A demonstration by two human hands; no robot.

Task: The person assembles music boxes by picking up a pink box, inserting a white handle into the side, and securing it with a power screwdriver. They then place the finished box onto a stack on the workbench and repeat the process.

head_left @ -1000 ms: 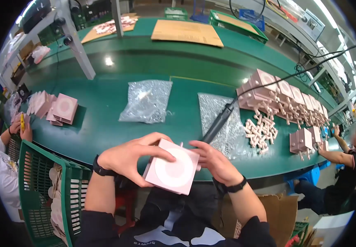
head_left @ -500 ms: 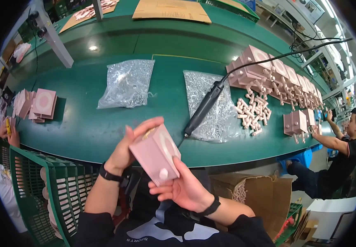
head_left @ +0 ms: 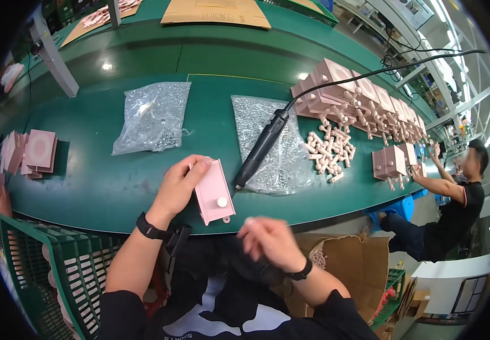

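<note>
Change since earlier frame: your left hand (head_left: 180, 184) now holds the flat pink plastic box part (head_left: 214, 192) on edge at the near rim of the green worktable (head_left: 98, 187); half a second ago both hands held it up over your lap, and your right hand (head_left: 270, 241) has since let go and dropped lower.
Left hand: closed on the pink box part, fingers over its top edge, thumb side behind.
Right hand: blurred, loosely curled over your lap; you cannot tell from this view whether it holds anything.
Part position: just right of your left palm, round white knob facing you, lower corner at the table edge.
Tool: black corded electric screwdriver (head_left: 262, 150) lies unattended on a clear bag of small screws (head_left: 273, 141), its tip just beside the part.
Risk one: part may slip off the table rim, since one hand alone steadies it.
Risk two: screwdriver may roll on the slick bag and knock the part.
Surroundings: second clear screw bag (head_left: 151, 116) further left; pink wooden pegs (head_left: 330, 153) and a row of pink boxes (head_left: 358, 96) to the right; stacked pink panels (head_left: 32, 150) far left; co-worker in black (head_left: 460, 192) at the table end.
</note>
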